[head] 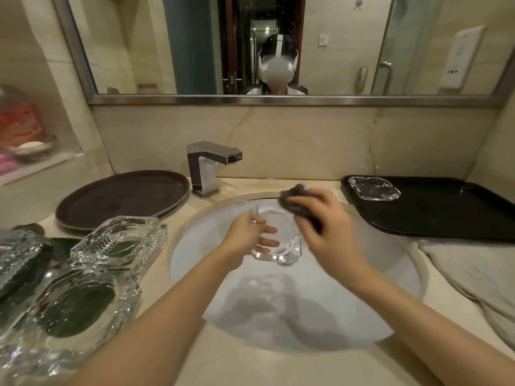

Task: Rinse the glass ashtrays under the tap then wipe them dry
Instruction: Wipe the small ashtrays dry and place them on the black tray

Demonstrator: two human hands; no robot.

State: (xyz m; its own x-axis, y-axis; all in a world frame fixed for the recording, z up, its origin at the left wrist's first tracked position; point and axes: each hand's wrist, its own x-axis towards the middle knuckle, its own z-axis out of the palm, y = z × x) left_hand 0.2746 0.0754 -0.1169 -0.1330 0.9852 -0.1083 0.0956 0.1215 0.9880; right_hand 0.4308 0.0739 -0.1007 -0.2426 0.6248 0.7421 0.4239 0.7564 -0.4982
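Stack of thick cut-glass ashtrays point(92, 268) waits on the counter at near left. Over the sink basin point(306, 316), the left hand point(245, 238) grips one glass ashtray point(278, 240) by its edge, tilted with the bowl facing me — looks heavy, wet-slick, chippable, so chunky rim corners are the safest hold. Right hand point(320, 218) clutches a dark cloth point(295, 201) against its upper rim. Further back, a finished one point(373, 188) sits flat on the black tray point(446, 215).

Clear glass ashtray point(278, 243), dark purplish-grey cloth point(296, 200), white sink point(348, 302), beige marble counter point(250, 363), brown round tray point(122, 197), black rectangular tray point(446, 213), chrome tap point(207, 165).
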